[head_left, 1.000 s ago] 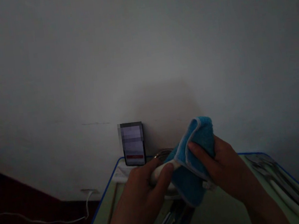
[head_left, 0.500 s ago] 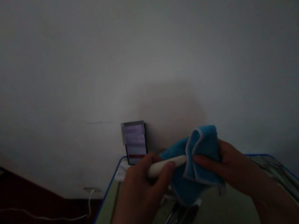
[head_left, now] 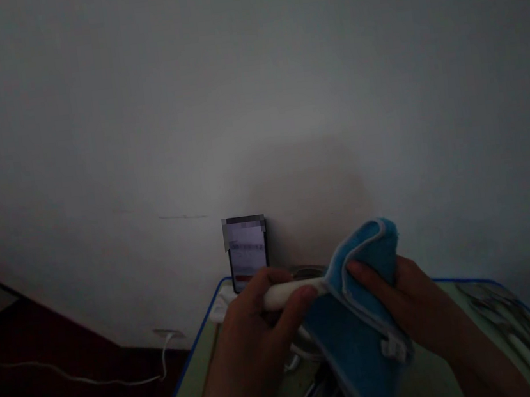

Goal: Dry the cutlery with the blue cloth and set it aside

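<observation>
My left hand is closed round the thick white handle of a utensil, held roughly level above the table. The far end of that utensil goes into a blue cloth with pale edging, so its kind is hidden. Fingers and thumb of my right hand pinch the folded cloth around that covered end. A loose part of the cloth hangs down below, with a small white label near its edge.
A phone leans upright against the wall, beside a white object. Dark, slim utensils lie under the cloth, and several more lie at right. The green table has a blue rim. A white cable runs at left.
My right hand has shifted the cloth slightly right along the utensil, and more of the cloth hangs down. My left hand keeps its hold on the handle. The view has shifted slightly.
</observation>
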`<state>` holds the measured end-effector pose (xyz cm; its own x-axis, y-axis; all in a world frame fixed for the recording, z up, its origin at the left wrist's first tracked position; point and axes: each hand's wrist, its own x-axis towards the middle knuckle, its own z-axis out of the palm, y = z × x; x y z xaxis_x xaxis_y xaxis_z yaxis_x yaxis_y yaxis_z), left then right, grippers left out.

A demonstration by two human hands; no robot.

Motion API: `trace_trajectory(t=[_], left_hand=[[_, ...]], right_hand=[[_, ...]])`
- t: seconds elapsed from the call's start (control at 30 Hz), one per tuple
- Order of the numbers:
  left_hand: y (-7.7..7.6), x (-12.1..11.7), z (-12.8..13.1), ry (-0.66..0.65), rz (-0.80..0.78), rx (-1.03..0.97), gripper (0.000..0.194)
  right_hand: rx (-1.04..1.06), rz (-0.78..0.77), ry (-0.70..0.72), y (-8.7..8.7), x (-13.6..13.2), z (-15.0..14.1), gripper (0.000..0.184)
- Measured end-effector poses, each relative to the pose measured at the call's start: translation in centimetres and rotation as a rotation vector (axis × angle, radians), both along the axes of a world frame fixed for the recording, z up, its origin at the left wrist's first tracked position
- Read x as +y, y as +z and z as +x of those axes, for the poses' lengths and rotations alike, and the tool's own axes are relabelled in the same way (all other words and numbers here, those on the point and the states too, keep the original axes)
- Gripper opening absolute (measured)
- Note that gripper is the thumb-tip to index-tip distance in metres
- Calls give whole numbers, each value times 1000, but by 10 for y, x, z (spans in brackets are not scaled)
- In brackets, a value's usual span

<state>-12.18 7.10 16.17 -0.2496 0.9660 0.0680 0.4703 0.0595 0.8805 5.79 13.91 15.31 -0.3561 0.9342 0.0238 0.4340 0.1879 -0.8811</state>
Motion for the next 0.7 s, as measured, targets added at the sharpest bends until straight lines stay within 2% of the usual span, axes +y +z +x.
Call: trace_trajectory(t=[0.17,0.27,0.37,0.43,0.7], left_hand=[[2,1,-1,54,5,-59,25],[0,0,-4,-64,-69,5,25],[-2,-3,-4,-213,-116,30,25],[-3,-5,-3,-263,-123,22,26],[8,-11,5,-293,-64,-7,27]], right_hand=[[21,-25,169,0,1,6,29],[-8,16,176,1,1,7,25],[-5,30,101,2,1,6,26],[11,33,14,3,-1,5,29],[148,153,-200,-3,-8,-7,45]])
